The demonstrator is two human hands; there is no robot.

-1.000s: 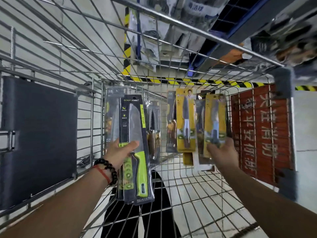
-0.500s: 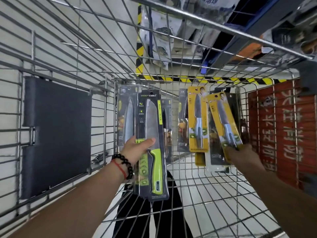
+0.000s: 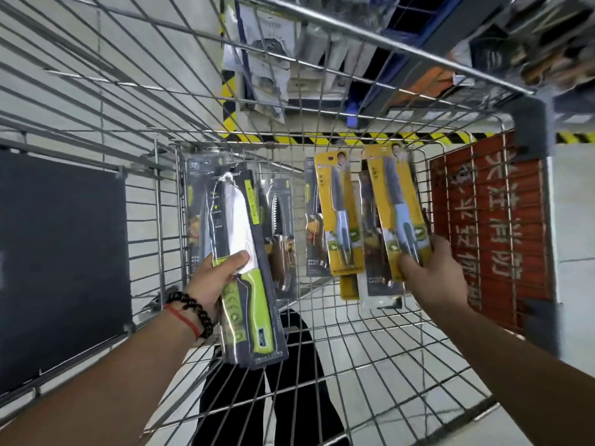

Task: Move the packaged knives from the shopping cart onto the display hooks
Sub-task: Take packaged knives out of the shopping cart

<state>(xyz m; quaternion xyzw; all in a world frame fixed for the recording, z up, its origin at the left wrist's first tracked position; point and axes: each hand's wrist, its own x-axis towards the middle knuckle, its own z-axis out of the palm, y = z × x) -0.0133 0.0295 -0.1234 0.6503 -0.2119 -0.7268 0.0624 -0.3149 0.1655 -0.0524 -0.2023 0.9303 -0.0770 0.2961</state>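
a shop aisle with pale floor tiles and a yellow-and-black hazard stripe [image 3: 322, 138] shows through the wire mesh of the shopping cart [image 3: 370, 349], with blurred hanging stock past the top rail and a red printed panel [image 3: 489, 226] on the cart's right side. the left hand [image 3: 214, 280], with a dark bead bracelet [image 3: 193, 312] at the wrist, grips a dark package holding a green-handled knife [image 3: 249, 268], thumb curled over its front near the base of the blade; a second pack seems to sit behind it in the same grip, though that is hard to tell. the right hand [image 3: 434, 275] pinches a yellow packaged knife [image 3: 397, 210] by its lower edge, tilted slightly left at the top. both packs are up inside the basket, not yet near any display hook. more packs stand against the far wall of the cart: another yellow pack [image 3: 339, 214] just beside the held one, and dark packs [image 3: 280, 226] between the two hands. the risks from here, as i judge them: the yellow card is held only at its bottom, so it could swing or slip on the way out; a corner could catch the mesh or knock the standing packs flat; and any stacked pack on the left could slide free if the grip loosens.
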